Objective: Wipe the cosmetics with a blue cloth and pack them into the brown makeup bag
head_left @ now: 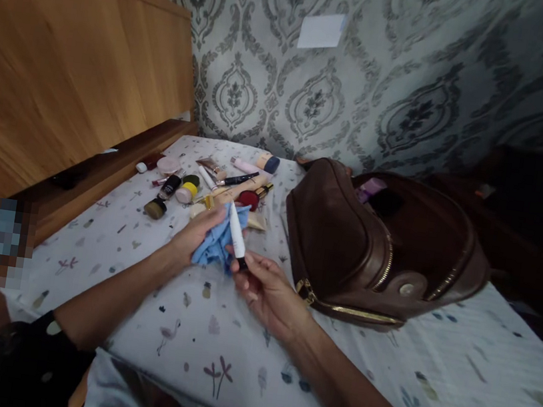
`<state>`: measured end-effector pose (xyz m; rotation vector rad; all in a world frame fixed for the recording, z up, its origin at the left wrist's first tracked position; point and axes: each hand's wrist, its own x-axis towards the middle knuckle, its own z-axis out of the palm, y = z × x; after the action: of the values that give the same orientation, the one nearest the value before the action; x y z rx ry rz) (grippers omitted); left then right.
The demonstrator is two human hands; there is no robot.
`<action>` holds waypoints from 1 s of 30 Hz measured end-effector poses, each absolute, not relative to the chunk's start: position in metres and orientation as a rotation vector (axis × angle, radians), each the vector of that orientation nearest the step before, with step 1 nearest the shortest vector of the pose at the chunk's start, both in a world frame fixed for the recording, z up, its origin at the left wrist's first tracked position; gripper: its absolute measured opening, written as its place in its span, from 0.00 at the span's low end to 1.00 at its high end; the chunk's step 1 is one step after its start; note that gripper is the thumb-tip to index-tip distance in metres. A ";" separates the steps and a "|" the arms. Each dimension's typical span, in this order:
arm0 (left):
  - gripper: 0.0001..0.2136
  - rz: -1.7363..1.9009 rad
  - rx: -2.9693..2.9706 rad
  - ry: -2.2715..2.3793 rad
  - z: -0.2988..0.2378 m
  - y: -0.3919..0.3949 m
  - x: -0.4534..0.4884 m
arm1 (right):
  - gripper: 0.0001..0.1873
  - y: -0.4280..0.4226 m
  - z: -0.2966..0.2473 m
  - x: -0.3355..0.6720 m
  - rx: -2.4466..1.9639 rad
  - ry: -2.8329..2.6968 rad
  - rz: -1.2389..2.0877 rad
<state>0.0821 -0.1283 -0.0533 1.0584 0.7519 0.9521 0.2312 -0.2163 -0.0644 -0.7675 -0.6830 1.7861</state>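
Note:
A white squeeze tube [236, 231] with a black cap is pinched by its cap end in my right hand [269, 291], tilted with its far end up and away. My left hand [200, 228] is closed on a crumpled blue cloth [215, 243], which lies behind and against the tube. Just beyond my hands, cosmetics are spread on the patterned cloth: a round red compact [248, 200], a black-capped bottle [170, 186], a yellow-banded jar [187, 190], a dark-lidded jar [155, 208] and several tubes and pencils. Parts of my left fingers are hidden by the blue cloth.
A brown leather bag [342, 240] with gold zips stands at the right, unzipped, with a purple packet [371, 189] at its opening. The table cover [211, 343] has plant and flamingo prints. A wooden panel [83, 35] rises on the left; wallpaper [277, 90] covers the wall behind.

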 end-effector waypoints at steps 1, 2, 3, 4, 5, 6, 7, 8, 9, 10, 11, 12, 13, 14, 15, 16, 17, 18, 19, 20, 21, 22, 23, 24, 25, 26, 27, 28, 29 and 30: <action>0.22 0.904 1.037 0.715 -0.054 -0.132 0.085 | 0.19 -0.216 -0.065 0.232 -0.752 -0.643 1.810; 0.21 0.882 1.023 0.689 -0.055 -0.134 0.087 | 0.19 -0.215 -0.066 0.232 -0.746 -0.622 1.826; 0.21 0.885 1.012 0.680 -0.056 -0.135 0.088 | 0.19 -0.214 -0.067 0.233 -0.746 -0.617 1.827; 0.21 0.905 0.999 0.695 -0.058 -0.135 0.088 | 0.19 -0.214 -0.068 0.232 -0.753 -0.622 1.816; 0.21 0.926 0.990 0.718 -0.059 -0.135 0.089 | 0.19 -0.214 -0.069 0.232 -0.768 -0.634 1.798; 0.21 0.941 0.986 0.743 -0.060 -0.133 0.088 | 0.19 -0.214 -0.070 0.231 -0.788 -0.649 1.771; 0.21 0.956 0.988 0.766 -0.060 -0.132 0.088 | 0.20 -0.215 -0.071 0.231 -0.814 -0.665 1.744; 0.20 0.972 0.992 0.783 -0.061 -0.130 0.087 | 0.21 -0.215 -0.071 0.230 -0.840 -0.680 1.720; 0.20 0.994 0.994 0.798 -0.061 -0.128 0.086 | 0.21 -0.216 -0.070 0.230 -0.862 -0.694 1.701; 0.20 1.027 0.994 0.812 -0.061 -0.125 0.085 | 0.22 -0.216 -0.070 0.229 -0.879 -0.707 1.691; 0.20 1.062 0.989 0.827 -0.061 -0.123 0.084 | 0.22 -0.217 -0.069 0.229 -0.889 -0.718 1.688; 0.19 1.097 0.981 0.842 -0.061 -0.120 0.082 | 0.23 -0.217 -0.069 0.230 -0.894 -0.724 1.689; 0.18 1.133 0.968 0.857 -0.062 -0.118 0.081 | 0.23 -0.217 -0.068 0.230 -0.895 -0.727 1.694; 0.18 1.167 0.957 0.868 -0.062 -0.116 0.079 | 0.23 -0.218 -0.068 0.230 -0.895 -0.728 1.698; 0.17 1.193 0.948 0.875 -0.063 -0.114 0.078 | 0.22 -0.218 -0.068 0.230 -0.896 -0.730 1.701; 0.17 1.207 0.943 0.879 -0.064 -0.113 0.077 | 0.22 -0.218 -0.068 0.230 -0.895 -0.732 1.701; 0.17 1.211 0.946 0.884 -0.064 -0.113 0.076 | 0.22 -0.218 -0.068 0.230 -0.893 -0.733 1.701; 0.18 1.210 0.956 0.887 -0.064 -0.113 0.076 | 0.21 -0.218 -0.068 0.231 -0.888 -0.733 1.702; 0.17 1.205 0.982 0.884 -0.063 -0.114 0.075 | 0.21 -0.218 -0.069 0.231 -0.881 -0.730 1.706; 0.17 1.198 1.025 0.872 -0.061 -0.115 0.075 | 0.21 -0.217 -0.069 0.232 -0.871 -0.725 1.711; 0.17 1.191 1.081 0.853 -0.058 -0.116 0.073 | 0.21 -0.217 -0.070 0.232 -0.861 -0.717 1.717; 0.17 1.174 1.144 0.827 -0.055 -0.116 0.072 | 0.21 -0.216 -0.070 0.233 -0.852 -0.707 1.720; 0.18 1.146 1.206 0.802 -0.053 -0.117 0.069 | 0.21 -0.215 -0.071 0.233 -0.846 -0.696 1.719; 0.18 1.106 1.267 0.783 -0.050 -0.117 0.066 | 0.21 -0.215 -0.071 0.234 -0.846 -0.683 1.712; 0.18 1.060 1.324 0.771 -0.048 -0.116 0.063 | 0.22 -0.214 -0.072 0.235 -0.847 -0.667 1.692; 0.18 1.023 1.373 0.765 -0.047 -0.116 0.060 | 0.22 -0.213 -0.072 0.235 -0.850 -0.649 1.662; 0.17 0.999 1.414 0.764 -0.047 -0.115 0.058 | 0.23 -0.212 -0.072 0.236 -0.853 -0.627 1.624; 0.17 0.990 1.447 0.766 -0.048 -0.114 0.056 | 0.24 -0.211 -0.072 0.237 -0.856 -0.604 1.583; 0.16 0.993 1.467 0.770 -0.048 -0.114 0.055 | 0.25 -0.210 -0.072 0.238 -0.859 -0.579 1.544; 0.16 1.003 1.474 0.776 -0.049 -0.115 0.055 | 0.26 -0.209 -0.071 0.238 -0.863 -0.558 1.513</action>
<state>0.0548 -0.1145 -0.0494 1.4739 0.7756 1.0030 0.2382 -0.2095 -0.0713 -0.8629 -0.5578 1.5135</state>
